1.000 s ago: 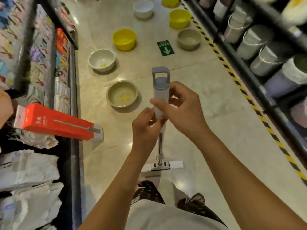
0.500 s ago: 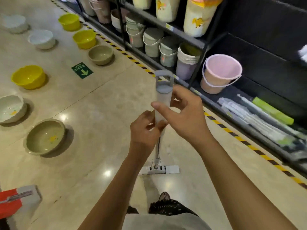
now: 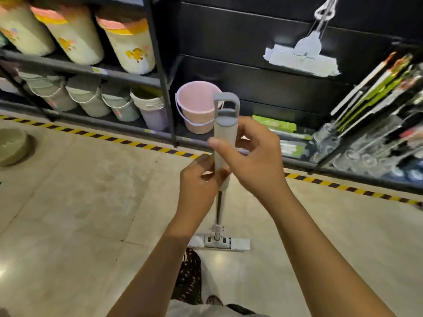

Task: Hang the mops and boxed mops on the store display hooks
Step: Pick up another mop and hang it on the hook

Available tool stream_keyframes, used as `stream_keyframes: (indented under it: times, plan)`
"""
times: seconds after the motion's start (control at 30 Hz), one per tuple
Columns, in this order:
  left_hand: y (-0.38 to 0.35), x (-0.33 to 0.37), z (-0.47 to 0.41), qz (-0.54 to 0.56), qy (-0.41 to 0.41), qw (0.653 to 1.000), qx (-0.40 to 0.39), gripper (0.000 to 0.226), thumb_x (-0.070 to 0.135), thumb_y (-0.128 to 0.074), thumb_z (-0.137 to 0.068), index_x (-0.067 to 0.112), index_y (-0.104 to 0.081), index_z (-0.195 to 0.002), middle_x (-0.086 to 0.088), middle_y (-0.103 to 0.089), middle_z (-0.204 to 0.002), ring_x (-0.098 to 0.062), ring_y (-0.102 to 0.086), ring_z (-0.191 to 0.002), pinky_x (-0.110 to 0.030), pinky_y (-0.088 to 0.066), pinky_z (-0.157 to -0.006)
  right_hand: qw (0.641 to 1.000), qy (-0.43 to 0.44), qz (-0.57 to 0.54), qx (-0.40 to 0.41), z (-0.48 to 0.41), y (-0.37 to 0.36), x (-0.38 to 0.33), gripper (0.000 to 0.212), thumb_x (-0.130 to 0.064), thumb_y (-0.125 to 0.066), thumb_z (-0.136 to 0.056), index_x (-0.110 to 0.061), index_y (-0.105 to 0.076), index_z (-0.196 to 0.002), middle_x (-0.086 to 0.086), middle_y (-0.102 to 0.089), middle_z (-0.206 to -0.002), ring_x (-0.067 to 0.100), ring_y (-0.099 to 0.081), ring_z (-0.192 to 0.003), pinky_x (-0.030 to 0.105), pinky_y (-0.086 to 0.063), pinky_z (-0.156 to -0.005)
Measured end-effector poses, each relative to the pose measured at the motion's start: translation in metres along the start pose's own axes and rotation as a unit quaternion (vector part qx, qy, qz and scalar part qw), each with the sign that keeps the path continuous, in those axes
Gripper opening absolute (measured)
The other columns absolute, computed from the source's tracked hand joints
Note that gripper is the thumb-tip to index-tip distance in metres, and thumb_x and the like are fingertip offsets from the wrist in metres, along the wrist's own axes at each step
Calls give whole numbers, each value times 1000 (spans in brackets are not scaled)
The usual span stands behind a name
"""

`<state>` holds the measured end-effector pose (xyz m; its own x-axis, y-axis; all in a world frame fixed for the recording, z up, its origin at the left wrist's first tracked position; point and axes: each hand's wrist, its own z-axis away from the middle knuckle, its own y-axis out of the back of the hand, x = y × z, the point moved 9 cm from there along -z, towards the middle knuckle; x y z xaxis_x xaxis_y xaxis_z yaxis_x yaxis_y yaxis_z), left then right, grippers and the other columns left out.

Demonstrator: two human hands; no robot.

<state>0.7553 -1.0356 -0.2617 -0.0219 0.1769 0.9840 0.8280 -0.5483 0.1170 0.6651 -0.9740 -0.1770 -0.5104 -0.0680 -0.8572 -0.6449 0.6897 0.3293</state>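
I hold a flat mop upright by its pale grey handle (image 3: 225, 133), which has a loop at the top. My left hand (image 3: 201, 181) grips the lower part of the handle and my right hand (image 3: 254, 156) grips it higher up. The mop's white flat head (image 3: 219, 242) rests on the floor near my feet. On the black display wall at the upper right hangs another flat mop (image 3: 304, 53). Long boxed mops (image 3: 375, 88) lean at the right, and green boxes (image 3: 274, 123) lie on the bottom shelf.
A pink bucket (image 3: 196, 106) stands on the low shelf straight ahead, with several stacked buckets (image 3: 103, 97) to its left and rolled mats above. A yellow-black floor stripe (image 3: 109, 138) runs along the shelving. A green bowl (image 3: 12, 145) sits on the floor at the left.
My view has swung right, from the aisle with the bowls and the red box to the black display wall. Both hands keep the same hold on the mop handle.
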Motion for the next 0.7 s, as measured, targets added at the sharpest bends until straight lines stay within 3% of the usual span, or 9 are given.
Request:
stream_keyframes:
  times: [0.1, 0.17, 0.23, 0.33, 0.47, 0.6, 0.7]
  plan:
    - [-22, 4, -43, 5, -31, 999, -43, 17, 21, -69, -79, 28, -67, -94, 16, -67, -85, 11, -61, -76, -6, -44, -68, 997, -13, 39, 62, -30, 19, 11, 24, -29, -75, -80, -21, -64, -99, -7, -67, -91, 6, -65, -85, 12, -52, -70]
    - [-32, 11, -69, 9, -37, 997, -74, 16, 40, -61, -73, 33, -69, -85, 20, -67, -76, 7, -60, -75, -13, -47, -67, 994, -22, 46, 93, -50, 28, 14, 22, -30, -74, -79, -19, -66, -97, -5, -69, -89, 9, -66, -84, 18, -54, -71]
    - [-42, 15, -95, 25, -21, 994, -107, 9, 39, -63, -73, 37, -71, -71, 14, -68, -70, 2, -59, -70, -23, -49, -65, 990, -23, 64, 120, -73, 38, 15, 22, -30, -74, -80, -17, -68, -96, -6, -68, -87, 10, -66, -82, 19, -54, -70]
    - [-68, 26, -139, 13, 2, 982, -188, 20, 25, -68, -81, 41, -70, -68, 11, -65, -62, -5, -58, -64, -37, -51, -64, 981, -24, 87, 171, -106, 60, 18, 15, -26, -75, -82, -18, -67, -91, -12, -66, -80, 3, -63, -76, 15, -50, -64]
    - [-117, 55, -187, -35, -30, 955, -292, 6, 26, -71, -85, 29, -72, -81, 15, -63, -57, 3, -54, -55, -20, -42, -57, 961, -57, 92, 253, -137, 105, 31, 17, -18, -76, -83, -27, -62, -78, -20, -60, -66, -7, -56, -65, 8, -41, -59]
    - [-162, 85, -218, -42, -70, 929, -362, 19, 34, -73, -84, 19, -78, -93, -5, -74, -76, -16, -65, -72, -31, -50, -65, 941, -54, 112, 313, -158, 149, 30, 18, -20, -75, -84, -27, -61, -76, -15, -58, -65, -6, -52, -60, 8, -40, -58]
    - [-193, 107, -237, -56, -93, 915, -388, 27, 39, -72, -82, 16, -78, -93, -1, -71, -68, -14, -61, -63, -31, -49, -59, 928, -45, 112, 352, -172, 182, 29, 14, -19, -74, -84, -23, -63, -78, -13, -58, -67, -6, -52, -61, 9, -41, -58]
